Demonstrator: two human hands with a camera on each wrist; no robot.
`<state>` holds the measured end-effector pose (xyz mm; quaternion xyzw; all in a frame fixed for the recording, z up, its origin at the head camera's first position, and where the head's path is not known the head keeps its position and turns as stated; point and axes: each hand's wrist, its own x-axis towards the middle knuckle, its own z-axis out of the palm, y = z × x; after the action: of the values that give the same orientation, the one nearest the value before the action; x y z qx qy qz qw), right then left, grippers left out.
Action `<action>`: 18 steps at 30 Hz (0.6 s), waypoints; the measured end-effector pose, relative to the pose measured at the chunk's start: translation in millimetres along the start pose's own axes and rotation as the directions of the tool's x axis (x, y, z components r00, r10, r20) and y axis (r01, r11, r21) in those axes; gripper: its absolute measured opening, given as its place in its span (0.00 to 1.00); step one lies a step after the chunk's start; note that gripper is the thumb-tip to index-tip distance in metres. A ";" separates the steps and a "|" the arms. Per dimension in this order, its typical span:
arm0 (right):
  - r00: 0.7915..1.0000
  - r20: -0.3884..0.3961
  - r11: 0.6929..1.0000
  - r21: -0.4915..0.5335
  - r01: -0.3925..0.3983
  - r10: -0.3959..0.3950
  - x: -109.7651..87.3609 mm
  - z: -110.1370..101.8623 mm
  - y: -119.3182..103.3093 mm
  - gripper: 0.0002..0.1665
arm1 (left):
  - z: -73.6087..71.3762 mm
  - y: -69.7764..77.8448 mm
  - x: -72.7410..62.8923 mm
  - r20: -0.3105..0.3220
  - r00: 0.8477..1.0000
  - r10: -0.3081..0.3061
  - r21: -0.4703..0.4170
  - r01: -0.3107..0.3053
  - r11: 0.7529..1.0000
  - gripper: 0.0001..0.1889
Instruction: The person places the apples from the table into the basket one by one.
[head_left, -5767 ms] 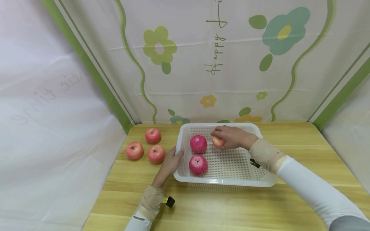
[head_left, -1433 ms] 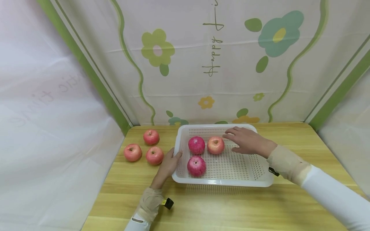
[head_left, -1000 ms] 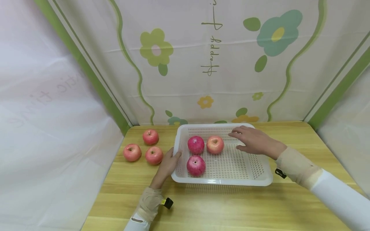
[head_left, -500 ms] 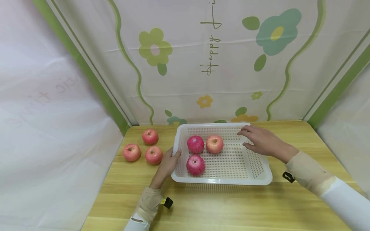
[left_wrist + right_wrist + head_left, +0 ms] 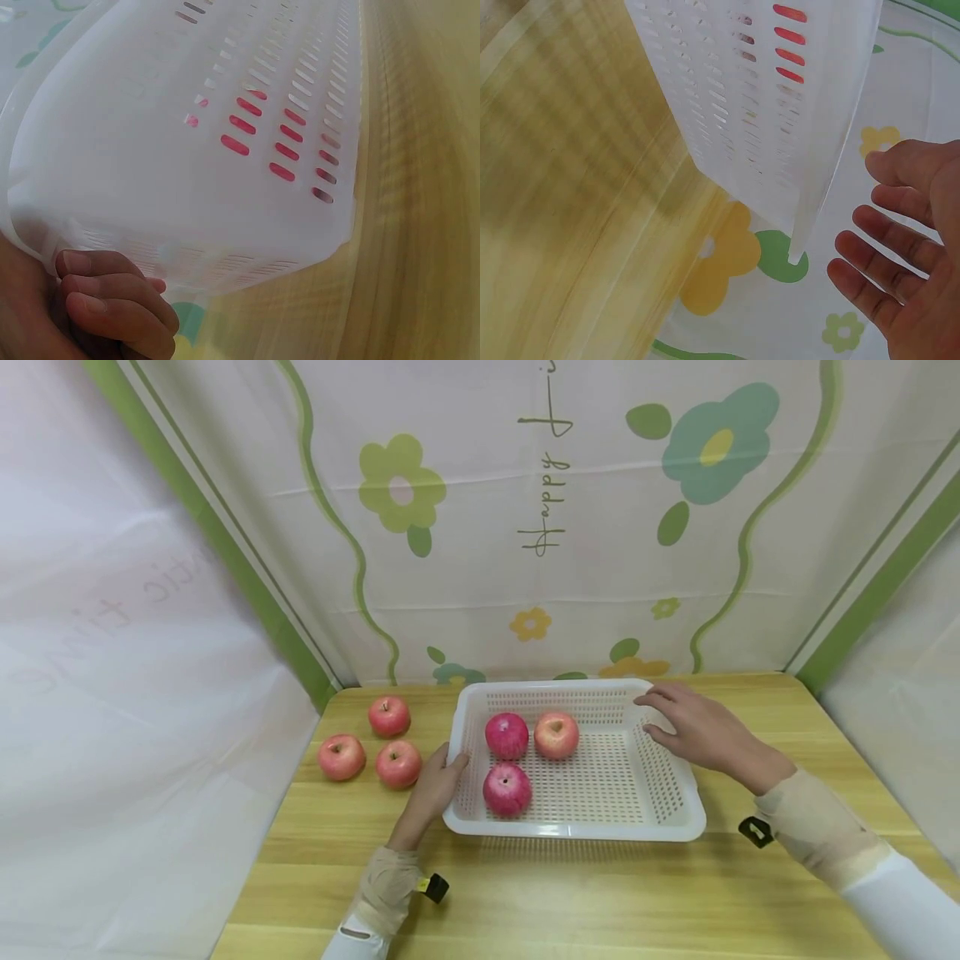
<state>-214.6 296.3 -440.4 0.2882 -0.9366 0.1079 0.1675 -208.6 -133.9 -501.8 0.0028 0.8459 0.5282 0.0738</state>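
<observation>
A white plastic basket (image 5: pixel 570 832) with slotted walls stands on the table. Two dark pink apples (image 5: pixel 507 790) are at its left end, one behind the other. Beside the farther one lies a paler, yellowish-red apple (image 5: pixel 557 736). My left hand (image 5: pixel 437 783) grips the basket's left rim, thumb over the top; the left wrist view shows the curled fingers (image 5: pixel 124 315) below it. My right hand (image 5: pixel 697 727) is over the basket's right rim, palm down, with relaxed, spread fingers. It holds nothing, and in the right wrist view its fingertips are apart from the basket wall.
Three light red apples (image 5: pixel 399 764) sit in a group on the wooden table (image 5: pixel 570 902), left of the basket. A flower-printed curtain (image 5: pixel 480 568) hangs along the table's back edge, and more white cloth (image 5: pixel 135 693) closes the left side.
Several seconds ago my right hand held the paler apple in the basket. It has let go of it and drawn back rightward to the right rim. My left hand keeps its grip.
</observation>
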 end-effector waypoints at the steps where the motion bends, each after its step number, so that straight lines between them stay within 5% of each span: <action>1: 1.000 -0.004 1.000 0.005 -0.010 0.010 -1.1 -0.1 0.5 0.24 | 0.1 0.1 -0.1 -0.001 1.000 0.000 0.000 0.000 1.000 0.25; 13: 0.983 0.000 0.980 0.086 -0.181 0.182 -15.2 1.2 5.4 0.24 | -0.2 -0.8 0.0 -0.004 1.000 -0.004 -0.001 0.004 1.000 0.25; 18: 0.959 0.035 0.948 0.148 -0.284 0.282 -21.8 3.1 6.6 0.26 | 0.0 -1.0 0.0 0.001 1.000 -0.005 -0.005 0.005 1.000 0.25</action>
<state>-202.2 311.8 -452.2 0.1637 -0.9584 0.1995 0.1217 -208.5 -134.4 -502.7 0.0006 0.8445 0.5302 0.0755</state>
